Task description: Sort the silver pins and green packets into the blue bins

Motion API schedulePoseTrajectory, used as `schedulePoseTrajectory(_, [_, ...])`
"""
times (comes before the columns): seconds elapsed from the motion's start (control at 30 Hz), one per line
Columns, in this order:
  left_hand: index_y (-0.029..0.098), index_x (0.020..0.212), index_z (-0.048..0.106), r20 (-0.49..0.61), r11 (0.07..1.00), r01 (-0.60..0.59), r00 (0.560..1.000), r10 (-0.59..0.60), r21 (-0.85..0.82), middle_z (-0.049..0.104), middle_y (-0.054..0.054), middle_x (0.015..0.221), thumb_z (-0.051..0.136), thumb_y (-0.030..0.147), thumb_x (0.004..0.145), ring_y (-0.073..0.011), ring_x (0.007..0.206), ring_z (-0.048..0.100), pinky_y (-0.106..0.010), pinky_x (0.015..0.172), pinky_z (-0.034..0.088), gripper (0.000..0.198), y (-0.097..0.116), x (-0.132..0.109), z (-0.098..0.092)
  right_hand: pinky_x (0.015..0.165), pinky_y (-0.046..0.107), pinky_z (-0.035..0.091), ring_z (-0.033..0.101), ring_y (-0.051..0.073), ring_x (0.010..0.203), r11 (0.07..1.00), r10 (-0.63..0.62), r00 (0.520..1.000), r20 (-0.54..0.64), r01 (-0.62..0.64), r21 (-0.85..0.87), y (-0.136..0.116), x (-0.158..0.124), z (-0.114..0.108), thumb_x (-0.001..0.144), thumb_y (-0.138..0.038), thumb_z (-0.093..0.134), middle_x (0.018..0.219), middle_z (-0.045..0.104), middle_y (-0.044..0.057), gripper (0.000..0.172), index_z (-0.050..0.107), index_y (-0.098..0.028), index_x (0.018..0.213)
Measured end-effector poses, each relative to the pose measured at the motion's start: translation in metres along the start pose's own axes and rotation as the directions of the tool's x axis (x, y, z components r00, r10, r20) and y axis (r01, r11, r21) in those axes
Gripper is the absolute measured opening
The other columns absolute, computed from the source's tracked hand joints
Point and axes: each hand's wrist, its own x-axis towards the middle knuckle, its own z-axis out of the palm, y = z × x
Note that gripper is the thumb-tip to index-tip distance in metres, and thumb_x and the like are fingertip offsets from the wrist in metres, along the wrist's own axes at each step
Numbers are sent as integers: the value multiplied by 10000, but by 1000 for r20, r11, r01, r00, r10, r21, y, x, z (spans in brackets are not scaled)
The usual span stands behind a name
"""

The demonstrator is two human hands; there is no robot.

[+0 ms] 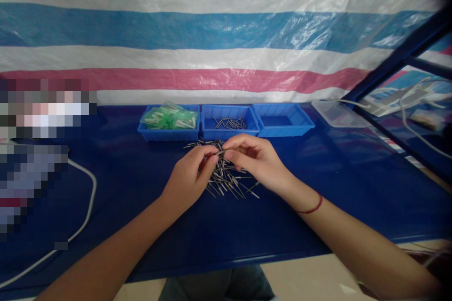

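Note:
Above a loose pile of blind rivets [226, 181] on the blue table, my two hands meet. My left hand [189, 169] pinches one end of a thin dark rivet [221, 152] between thumb and fingertips. The other end sits in the closed thumb and forefinger of my right hand [259, 160], which wears a thin red wristband. My fingers cover most of this rivet. Just behind, the middle blue bin [229, 130] contains several rivet-like metal pins.
The left blue bin [169, 135] has green plastic bags [169, 117] in it. A third blue bin [286, 130] and a clear plastic lid [341, 114] stand to the right. A white cable [92, 193] curves across the left side. Dark metal bars [391, 68] frame the right.

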Motion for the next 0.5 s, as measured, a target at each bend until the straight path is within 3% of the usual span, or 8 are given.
schedulePoseTrajectory(0.07, [197,1205,487,-2,999,38,999,-38,-5,643,-2,888,513,264,922,-110,672,568,-238,668,458,293,0,0,2,493,224,449,538,65,504,998,-49,990,-136,43,-45,-1,4,-6,761,-287,705,745,660,-12,131,663,-199,848])
schedulePoseTrajectory(0.17, [188,1278,432,0,999,37,999,-37,15,639,6,866,511,256,919,-112,674,565,-244,684,461,374,-1,-1,4,492,236,464,571,77,528,978,-150,937,-314,94,-187,1,12,-22,792,-333,668,892,692,28,211,660,-206,960])
schedulePoseTrajectory(0.27, [188,1225,499,6,997,-11,1000,11,71,643,-14,886,514,230,915,-137,754,586,-266,720,462,313,-4,-1,5,491,253,468,596,97,561,921,-179,945,-272,64,-384,5,19,-42,820,-340,625,1057,683,74,342,630,-200,1131])
schedulePoseTrajectory(0.33, [189,1148,560,26,991,-66,998,63,118,649,-26,886,525,222,911,-157,799,588,-287,745,456,242,-5,0,5,521,267,481,585,105,556,847,-203,949,-242,46,-530,6,20,-50,824,-331,611,1007,695,70,405,602,-189,1204])
schedulePoseTrajectory(0.5, [192,909,621,107,973,-152,985,135,172,672,-31,874,527,232,921,-180,828,582,-330,788,432,103,-9,3,4,565,269,471,572,116,567,714,-281,930,-238,36,-700,-3,17,-50,836,-296,570,868,708,51,284,675,-166,1065])
